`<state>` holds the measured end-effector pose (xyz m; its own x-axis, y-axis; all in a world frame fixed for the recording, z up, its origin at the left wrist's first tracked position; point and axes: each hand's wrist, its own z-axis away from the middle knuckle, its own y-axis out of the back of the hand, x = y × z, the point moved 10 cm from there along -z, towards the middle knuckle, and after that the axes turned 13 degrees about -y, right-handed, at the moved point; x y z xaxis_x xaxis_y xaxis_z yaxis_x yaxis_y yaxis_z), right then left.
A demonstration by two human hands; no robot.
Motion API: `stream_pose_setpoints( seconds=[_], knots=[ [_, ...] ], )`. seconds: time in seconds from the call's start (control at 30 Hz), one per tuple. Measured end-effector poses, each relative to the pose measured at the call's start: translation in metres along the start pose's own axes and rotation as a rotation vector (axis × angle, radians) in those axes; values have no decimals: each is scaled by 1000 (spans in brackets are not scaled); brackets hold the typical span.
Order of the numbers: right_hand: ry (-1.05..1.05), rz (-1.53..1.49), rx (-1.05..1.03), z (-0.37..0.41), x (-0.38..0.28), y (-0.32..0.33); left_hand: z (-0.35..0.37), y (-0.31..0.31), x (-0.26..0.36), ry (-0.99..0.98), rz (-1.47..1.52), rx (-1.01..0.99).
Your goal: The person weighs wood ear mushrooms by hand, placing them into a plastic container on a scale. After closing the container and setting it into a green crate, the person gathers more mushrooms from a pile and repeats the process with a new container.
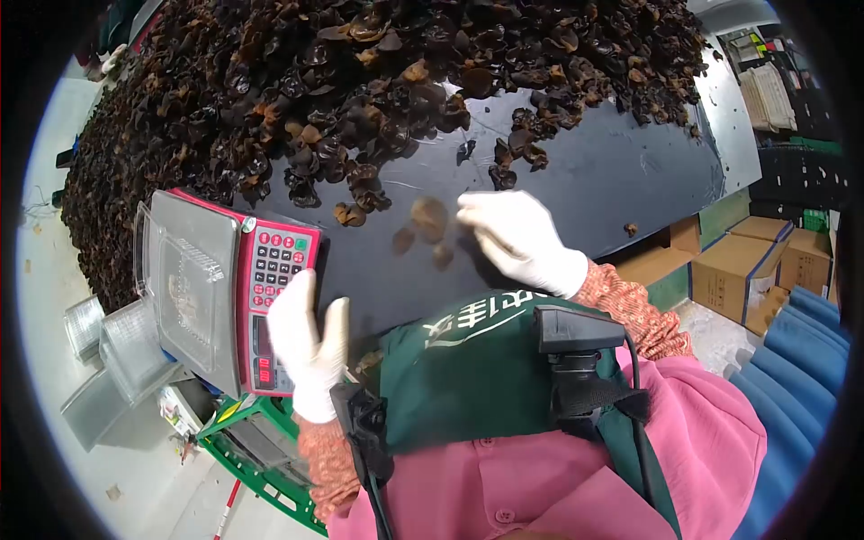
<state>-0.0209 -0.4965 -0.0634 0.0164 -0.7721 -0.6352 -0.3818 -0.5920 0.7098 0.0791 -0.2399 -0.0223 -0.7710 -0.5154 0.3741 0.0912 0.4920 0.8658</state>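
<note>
My left hand (310,346), in a white glove, is beside the keypad of a red and silver weighing scale (241,270). Its thumb stands apart from the fingers and it holds nothing. A clear plastic tray (191,301) sits on the scale. To the right, my white-gloved right hand (522,236) is above the dark tabletop (594,171), fingers stretched leftward and holding nothing visible. Just left of its fingertips, several brown wood ear mushroom pieces (428,219) are smeared by motion. A large heap of wood ear mushrooms (360,81) covers the far part of the table.
Clear plastic boxes (135,346) are stacked at the left, near a green crate (261,450) below the scale. Cardboard boxes (738,270) and blue corrugated material (792,369) stand at the right. One small mushroom piece (631,229) lies near the table's right edge.
</note>
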Motion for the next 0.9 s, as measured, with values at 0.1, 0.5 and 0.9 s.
stream_pose_setpoints(
  seconds=[0.1, 0.5, 0.9],
  knots=[
    [-219, 141, 170, 0, 43, 25, -2, -76, 12, 26, 204, -87],
    [-283, 252, 245, -7, 75, 43, -19, -145, 46, -164, 174, -118],
    [-188, 0, 159, -21, 50, 15, -23, -146, 48, -196, 166, -88]
  ],
)
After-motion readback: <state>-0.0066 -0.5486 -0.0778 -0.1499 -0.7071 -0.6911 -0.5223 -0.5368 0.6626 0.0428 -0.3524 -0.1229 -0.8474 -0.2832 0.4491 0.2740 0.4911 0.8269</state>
